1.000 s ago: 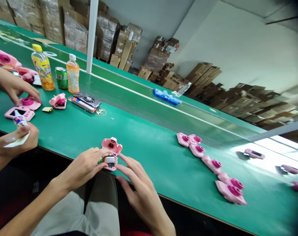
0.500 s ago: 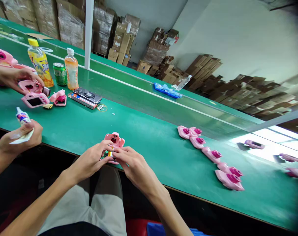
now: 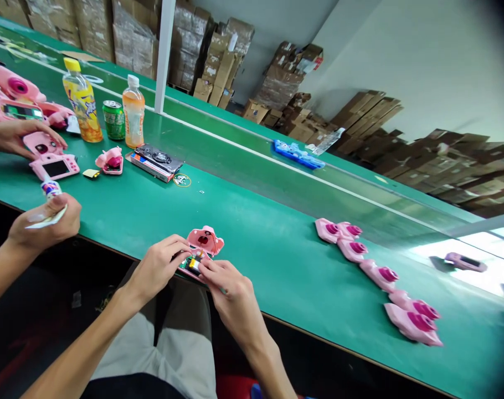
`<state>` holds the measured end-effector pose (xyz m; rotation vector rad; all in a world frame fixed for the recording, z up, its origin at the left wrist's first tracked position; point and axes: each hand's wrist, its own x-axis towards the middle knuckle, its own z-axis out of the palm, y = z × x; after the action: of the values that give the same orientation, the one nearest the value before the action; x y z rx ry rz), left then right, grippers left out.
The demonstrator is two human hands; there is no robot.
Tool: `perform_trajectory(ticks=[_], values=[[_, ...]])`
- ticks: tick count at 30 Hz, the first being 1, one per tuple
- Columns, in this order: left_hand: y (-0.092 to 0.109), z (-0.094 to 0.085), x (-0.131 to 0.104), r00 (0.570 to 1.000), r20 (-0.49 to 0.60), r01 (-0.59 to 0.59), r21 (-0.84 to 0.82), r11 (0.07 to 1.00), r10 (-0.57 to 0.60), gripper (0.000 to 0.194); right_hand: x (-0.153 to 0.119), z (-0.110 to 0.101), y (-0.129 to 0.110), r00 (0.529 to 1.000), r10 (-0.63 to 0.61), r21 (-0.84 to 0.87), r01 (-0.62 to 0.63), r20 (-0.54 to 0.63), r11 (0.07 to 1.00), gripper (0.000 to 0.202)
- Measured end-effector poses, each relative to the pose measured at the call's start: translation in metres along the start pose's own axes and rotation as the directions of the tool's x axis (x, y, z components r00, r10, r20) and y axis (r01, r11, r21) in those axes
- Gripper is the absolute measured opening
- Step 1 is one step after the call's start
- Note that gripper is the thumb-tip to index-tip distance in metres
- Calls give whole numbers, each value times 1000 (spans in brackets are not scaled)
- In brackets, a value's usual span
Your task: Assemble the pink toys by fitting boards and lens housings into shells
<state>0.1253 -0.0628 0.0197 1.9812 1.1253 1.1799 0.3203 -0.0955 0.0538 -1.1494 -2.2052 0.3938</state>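
Note:
An opened pink toy camera (image 3: 205, 242) lies at the table's front edge, with its front shell tipped up behind the back half. In that back half are a green circuit board (image 3: 184, 261) and a yellow-and-black battery (image 3: 193, 264). From the left, my left hand (image 3: 158, 269) grips the back half's edge with bent fingers. My right hand (image 3: 229, 282) holds the same half from the right, its fingertips beside the battery. Those fingers partly cover the lower edge of the camera.
On the left, a co-worker's hand (image 3: 48, 219) holds a glue tube (image 3: 51, 188); their other hand steadies a pink camera (image 3: 56, 166). Bottles (image 3: 133, 113), a green can (image 3: 113, 121) and a flat box (image 3: 154, 162) stand behind. Several pink camera parts (image 3: 379, 274) line the right.
My fingers have spread a little, so the battery and circuit board show more. The co-worker's glue tube has come up to their pink camera. The view has shifted slightly.

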Motion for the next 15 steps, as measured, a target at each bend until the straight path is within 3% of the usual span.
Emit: perform_trajectory(ticks=[6,10,13,15], values=[[1,2,-3,999,27,26,86,996,-28,24,0,12,-9,999,8,-176,-2,37,984,33],[-2,-2,-8,987,144,-99,178,979,74,20,3,6,-16,991,4,-283,34,133,958,42],[-3,-6,-12,950,290,-203,282,938,119,49,2,1,-12,984,-17,-330,76,178,941,48],[-2,-8,-12,936,329,-243,352,904,124,57,-4,3,-5,986,-51,-365,107,160,925,48]])
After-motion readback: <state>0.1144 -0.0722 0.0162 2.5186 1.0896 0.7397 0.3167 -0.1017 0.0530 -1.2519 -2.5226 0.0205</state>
